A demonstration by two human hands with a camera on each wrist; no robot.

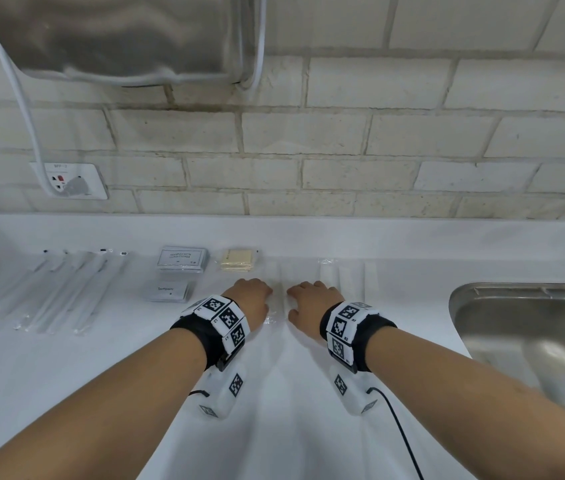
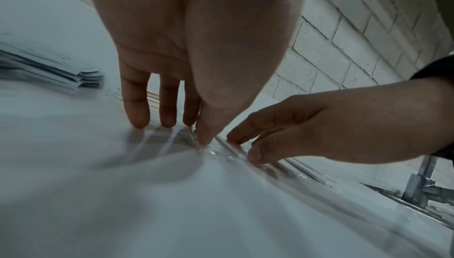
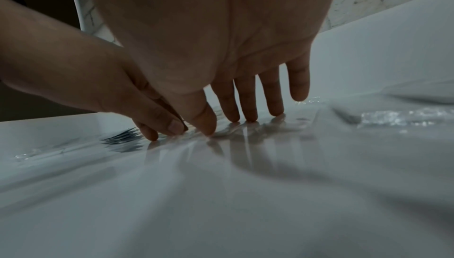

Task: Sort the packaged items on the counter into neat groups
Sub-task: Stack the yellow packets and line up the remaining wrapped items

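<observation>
On the white counter [image 1: 66,375] both hands rest side by side over a row of long white items in clear wrappers [image 1: 347,275]. My left hand [image 1: 250,296] stands on straight fingertips [image 2: 137,120], its thumb pressing the crinkled edge of one clear wrapper [image 2: 221,153]. My right hand [image 1: 309,299] presses straight fingertips [image 3: 248,116] onto the same clear-wrapped row [image 3: 282,132]. One narrow wrapped piece [image 1: 278,296] lies between the two hands. Neither hand lifts anything.
Left of the hands lie yellowish packets [image 1: 237,260], a stack of shampoo sachets [image 1: 181,259], toothpaste sachets [image 1: 166,291] and several long wrapped toothbrushes [image 1: 59,289]. A steel sink [image 1: 461,292] sits at the right. A wall socket [image 1: 73,181] and brick wall stand behind.
</observation>
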